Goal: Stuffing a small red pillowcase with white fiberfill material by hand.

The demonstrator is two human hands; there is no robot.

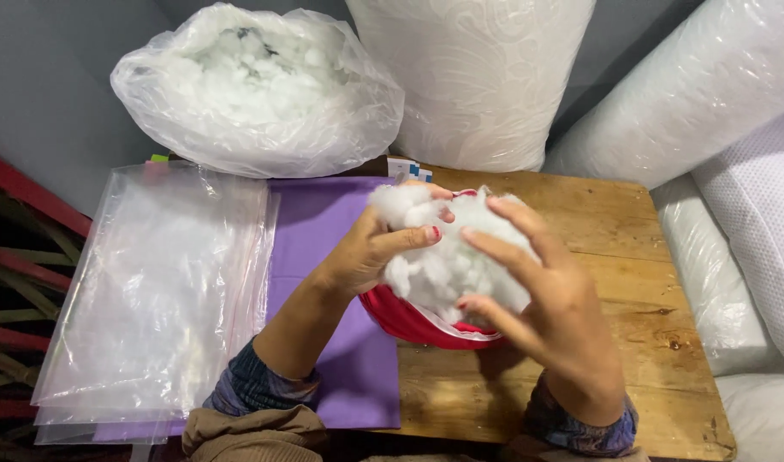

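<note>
My left hand (371, 248) and my right hand (546, 299) both grip a clump of white fluffy stuffing (448, 257) held above the wooden table (614, 248). The fingers of both hands press into the clump from either side. Directly under it is a red fabric cover (409, 321), its opening turned up toward the stuffing, with part of it hidden by my hands.
A purple cloth (323, 222) lies under the red cover. A stack of clear plastic zip bags (152, 299) lies on the left. A big plastic bag of white stuffing (255, 85) stands behind; wrapped white pillows (478, 77) and rolls (691, 94) crowd the back and right.
</note>
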